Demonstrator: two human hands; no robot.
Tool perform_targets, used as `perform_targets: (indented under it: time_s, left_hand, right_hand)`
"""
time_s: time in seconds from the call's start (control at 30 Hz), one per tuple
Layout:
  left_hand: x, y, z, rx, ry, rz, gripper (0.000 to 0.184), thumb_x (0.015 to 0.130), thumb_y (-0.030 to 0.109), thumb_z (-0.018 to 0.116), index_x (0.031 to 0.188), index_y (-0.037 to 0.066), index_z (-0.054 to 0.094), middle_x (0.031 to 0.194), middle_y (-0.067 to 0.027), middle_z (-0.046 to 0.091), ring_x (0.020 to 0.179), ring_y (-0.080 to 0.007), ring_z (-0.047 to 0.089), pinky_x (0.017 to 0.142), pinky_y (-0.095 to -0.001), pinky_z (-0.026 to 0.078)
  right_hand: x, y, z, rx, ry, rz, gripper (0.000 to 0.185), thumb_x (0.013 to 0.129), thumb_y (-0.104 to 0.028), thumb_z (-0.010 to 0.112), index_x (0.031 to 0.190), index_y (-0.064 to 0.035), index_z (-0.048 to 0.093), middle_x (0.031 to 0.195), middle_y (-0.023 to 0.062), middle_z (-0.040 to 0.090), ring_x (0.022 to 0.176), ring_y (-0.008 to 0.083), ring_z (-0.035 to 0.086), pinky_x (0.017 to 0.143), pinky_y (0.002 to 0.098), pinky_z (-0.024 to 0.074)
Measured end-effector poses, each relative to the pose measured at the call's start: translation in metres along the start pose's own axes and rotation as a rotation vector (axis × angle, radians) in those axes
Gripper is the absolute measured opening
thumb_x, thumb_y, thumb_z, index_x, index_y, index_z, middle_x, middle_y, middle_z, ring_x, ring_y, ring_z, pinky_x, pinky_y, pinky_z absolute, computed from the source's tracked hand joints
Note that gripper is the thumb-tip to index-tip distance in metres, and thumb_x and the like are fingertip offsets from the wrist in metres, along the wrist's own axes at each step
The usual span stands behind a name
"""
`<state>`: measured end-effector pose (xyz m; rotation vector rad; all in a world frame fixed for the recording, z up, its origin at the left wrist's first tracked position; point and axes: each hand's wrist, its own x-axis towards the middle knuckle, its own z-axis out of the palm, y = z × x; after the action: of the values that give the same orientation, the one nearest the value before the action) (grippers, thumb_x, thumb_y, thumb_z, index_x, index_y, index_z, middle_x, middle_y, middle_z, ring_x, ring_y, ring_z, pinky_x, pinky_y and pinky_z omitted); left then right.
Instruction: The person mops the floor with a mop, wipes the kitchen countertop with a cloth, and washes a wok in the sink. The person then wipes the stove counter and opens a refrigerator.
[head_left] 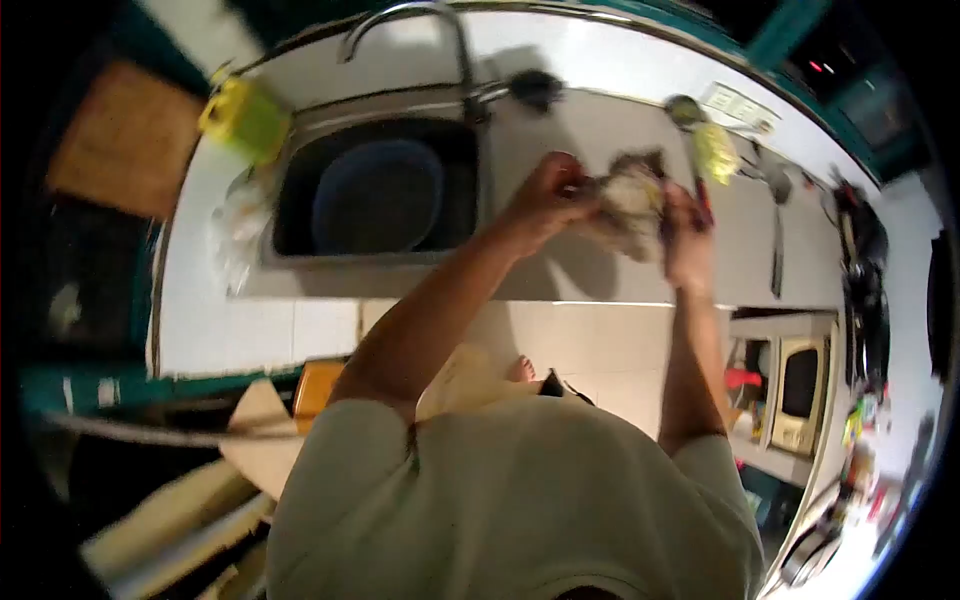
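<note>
Both of my hands are raised over the counter to the right of the sink, with a crumpled, whitish-brown bundle (632, 205) between them. It is blurred, has a darker ragged top, and I cannot make out its kind. My left hand (555, 190) has its fingers closed on the bundle's left edge. On the other side, my right hand (688, 235) grips the bundle's right edge, with its fingers partly hidden. Just beyond the right hand, a long utensil with a red part (704, 200) lies on the counter.
At left is a sink (290, 205) with a blue-rimmed basin (437, 190) and a curved faucet (465, 60). A yellow-green jug (245, 120) and a clear plastic bag (240, 225) stand beside it. A yellow packet (715, 152) and a knife (777, 250) lie at the right.
</note>
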<state>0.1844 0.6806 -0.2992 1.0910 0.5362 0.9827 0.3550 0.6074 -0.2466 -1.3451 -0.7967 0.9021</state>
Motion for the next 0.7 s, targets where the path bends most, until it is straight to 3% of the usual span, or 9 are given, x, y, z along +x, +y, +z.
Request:
perform_targets:
  time_s: [0.17,0.23,0.27,0.37,0.4,0.53,0.6,0.67,0.7]
  left_hand:
    - [-0.05,-0.034,-0.037,0.366,0.324,-0.216,0.023,0.071,0.005,0.066,0.09,0.005,0.052,0.081,-0.0025,0.054,0.078,-0.0139,0.052,0.071,-0.0254,0.044]
    - [-0.076,-0.048,-0.048,0.421,0.413,-0.284,0.021,0.072,0.007,0.065,0.089,0.005,0.053,0.081,-0.0028,0.055,0.077,-0.0135,0.053,0.071,-0.0255,0.044]
    - [-0.095,-0.048,-0.056,0.379,0.405,-0.324,0.02,0.073,0.008,0.064,0.089,0.005,0.053,0.082,-0.003,0.055,0.078,-0.0132,0.053,0.072,-0.0257,0.045]
    - [-0.156,-0.047,-0.084,0.235,0.348,-0.438,0.016,0.076,0.009,0.061,0.089,0.005,0.053,0.082,-0.0038,0.055,0.079,-0.0136,0.054,0.075,-0.0276,0.046]
    - [-0.177,-0.047,-0.094,0.182,0.323,-0.468,0.014,0.077,0.01,0.06,0.088,0.005,0.053,0.082,-0.0041,0.055,0.079,-0.0138,0.054,0.076,-0.0285,0.046]
    - [-0.263,-0.045,-0.126,-0.126,0.521,-0.493,0.007,0.081,0.006,0.052,0.088,0.003,0.052,0.086,-0.0068,0.055,0.081,-0.0168,0.055,0.077,-0.03,0.047]
    - [-0.308,-0.05,-0.146,0.009,0.548,-0.453,0.009,0.081,0.006,0.053,0.09,0.003,0.053,0.086,-0.0071,0.056,0.082,-0.017,0.055,0.076,-0.0299,0.047]
    - [-0.352,-0.054,-0.169,0.182,0.581,-0.426,0.011,0.08,0.007,0.053,0.091,0.004,0.053,0.087,-0.0074,0.057,0.083,-0.0171,0.056,0.076,-0.0298,0.047]
    - [-0.36,-0.032,-0.165,-0.091,0.729,-0.582,0.012,0.08,0.008,0.054,0.091,0.004,0.053,0.087,-0.0072,0.058,0.082,-0.0169,0.056,0.076,-0.0296,0.047]
  right_hand:
    - [-0.008,0.019,-0.079,0.509,-0.155,0.281,0.031,0.087,-0.025,0.053,0.106,-0.0012,0.053,0.096,0.0074,0.057,0.086,0.0191,0.056,0.077,0.0301,0.0462]
    - [-0.043,-0.014,-0.058,0.361,-0.281,0.223,0.029,0.085,-0.018,0.052,0.108,-0.0009,0.051,0.097,0.0071,0.057,0.085,0.0182,0.056,0.073,0.0295,0.047]
    - [-0.055,-0.033,-0.043,0.396,-0.653,0.254,0.029,0.083,-0.013,0.052,0.109,-0.0009,0.05,0.098,0.007,0.056,0.085,0.017,0.056,0.07,0.0276,0.0465]
    - [-0.05,0.048,-0.047,-0.2,-0.545,0.113,0.034,0.082,-0.02,0.053,0.11,-0.0028,0.05,0.101,0.0024,0.054,0.081,0.0171,0.054,0.068,0.0263,0.0451]
    - [-0.04,0.108,-0.052,0.081,-0.573,0.256,0.031,0.08,-0.021,0.054,0.108,-0.0064,0.052,0.099,0.0019,0.055,0.079,0.018,0.054,0.068,0.0284,0.045]
    - [-0.018,0.25,0.009,-0.821,-0.749,-0.475,0.016,0.074,-0.023,0.059,0.088,-0.0147,0.063,0.084,0.0063,0.061,0.076,0.0249,0.056,0.069,0.0354,0.0446]
    - [-0.047,0.196,0.079,-1.036,-0.836,-0.839,0.014,0.076,-0.024,0.057,0.08,-0.0147,0.066,0.079,0.0079,0.063,0.077,0.0272,0.058,0.072,0.0381,0.0453]
    - [-0.064,0.179,0.135,-1.243,-0.983,-1.016,0.019,0.081,-0.023,0.051,0.095,-0.0145,0.062,0.094,0.0065,0.06,0.091,0.0225,0.055,0.077,0.0361,0.0446]
    - [-0.074,0.181,0.164,-1.216,-1.054,-0.998,0.02,0.082,-0.022,0.05,0.096,-0.0148,0.062,0.095,0.0077,0.061,0.091,0.0231,0.056,0.078,0.0365,0.0449]
